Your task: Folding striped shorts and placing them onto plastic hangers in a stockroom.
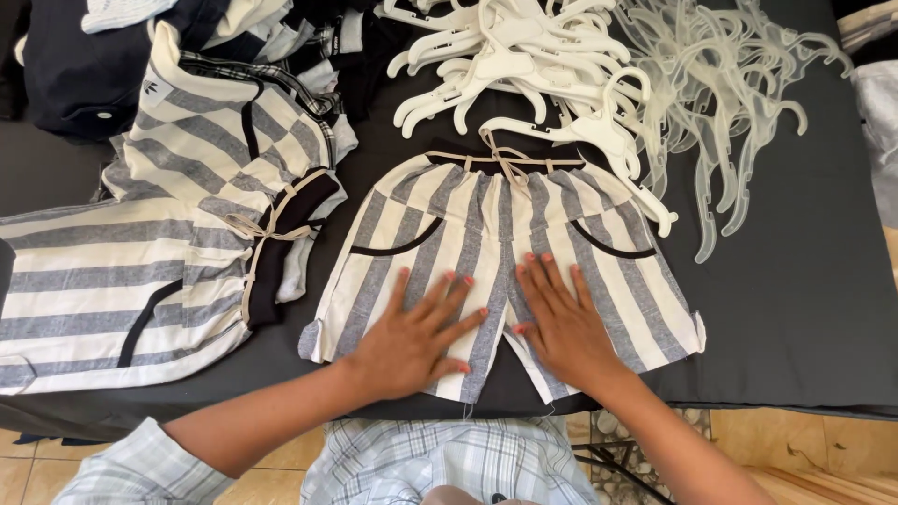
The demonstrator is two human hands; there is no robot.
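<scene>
Shorts (571,224) partly under flat hands (412,341)

Small pale label (155,87) — collar of striped garment, upper left

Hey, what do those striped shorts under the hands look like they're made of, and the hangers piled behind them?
The striped shorts look like a woven linen or cotton blend: matte, slightly slubby grey and cream stripes, though the fibre is uncertain. Both hands, left hand and right hand, press flat on them. The white hangers look like moulded plastic, smooth and opaque; the clear hangers seem to be translucent, frosted plastic.
</scene>
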